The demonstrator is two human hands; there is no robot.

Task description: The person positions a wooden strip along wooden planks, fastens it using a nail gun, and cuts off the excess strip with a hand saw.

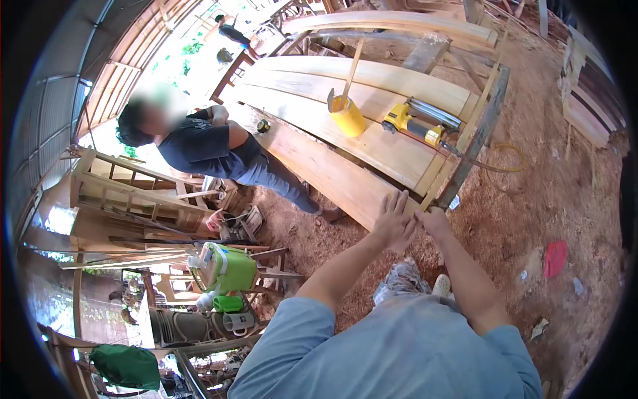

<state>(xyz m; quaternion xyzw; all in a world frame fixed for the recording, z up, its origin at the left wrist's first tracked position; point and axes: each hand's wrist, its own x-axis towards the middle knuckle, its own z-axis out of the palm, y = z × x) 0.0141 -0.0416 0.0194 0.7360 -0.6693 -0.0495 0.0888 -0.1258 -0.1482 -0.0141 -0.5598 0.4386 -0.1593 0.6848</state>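
My left hand (395, 223) lies with its fingers stretched flat over the near end of a wooden board (325, 169). Close beside it, my right hand (433, 223) is closed at the corner where that board meets a narrow wooden strip (458, 156); whatever its fingers pinch is hidden. Farther along the boards stands a yellow container (349, 120) with a hammer (337, 100) and a wooden stick (354, 63) in it. A yellow-and-black nail gun (419, 126) lies to its right, with a hose attached. A tape measure (264, 126) rests near the far end.
A person (206, 146) stands at the left side of the boards, arms folded. Another person (236, 34) is in the far background. A green cooler (229, 266) sits at lower left. The hose (512, 159) loops over the sawdust-covered floor near a red scrap (554, 259).
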